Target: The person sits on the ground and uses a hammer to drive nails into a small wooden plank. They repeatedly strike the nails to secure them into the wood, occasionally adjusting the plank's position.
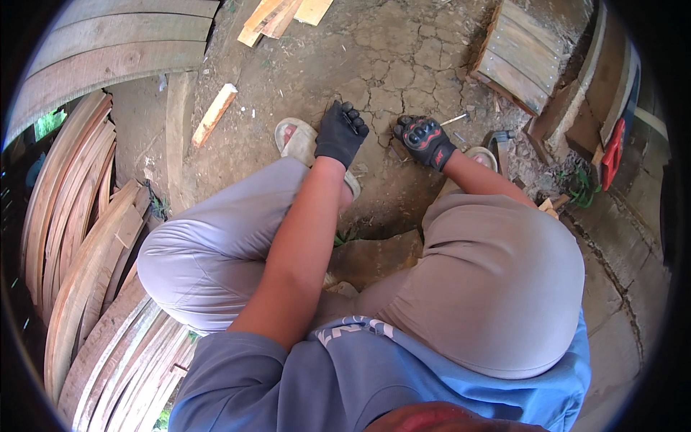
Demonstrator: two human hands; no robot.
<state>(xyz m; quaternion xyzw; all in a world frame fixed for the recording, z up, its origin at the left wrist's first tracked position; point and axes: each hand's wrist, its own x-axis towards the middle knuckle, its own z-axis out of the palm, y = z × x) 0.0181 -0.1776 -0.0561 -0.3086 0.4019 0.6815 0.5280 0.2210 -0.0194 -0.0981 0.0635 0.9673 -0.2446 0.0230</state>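
Observation:
My left hand (341,135), in a black glove, is curled closed over the bare earth in front of my left sandal (296,140). If it holds anything, the fingers hide it. Opposite it, my right hand (423,142) wears a black glove with red-edged knuckle guards and is also closed, knuckles up, low over the ground. Whatever lies within its fingers cannot be made out. A thin pale stick (453,119) with a dark end shows just beyond this hand; whether the hand touches it is unclear. Right of that hand a hammer (502,138) rests near my right sandal (481,157).
A wooden plank box (520,56) stands at the far right. Nearer lies a saw with a red handle (612,155). Curved stacks of boards (68,209) fill the left. A short wood offcut (214,115) and several cut pieces (277,16) lie on the cracked dirt floor (396,54).

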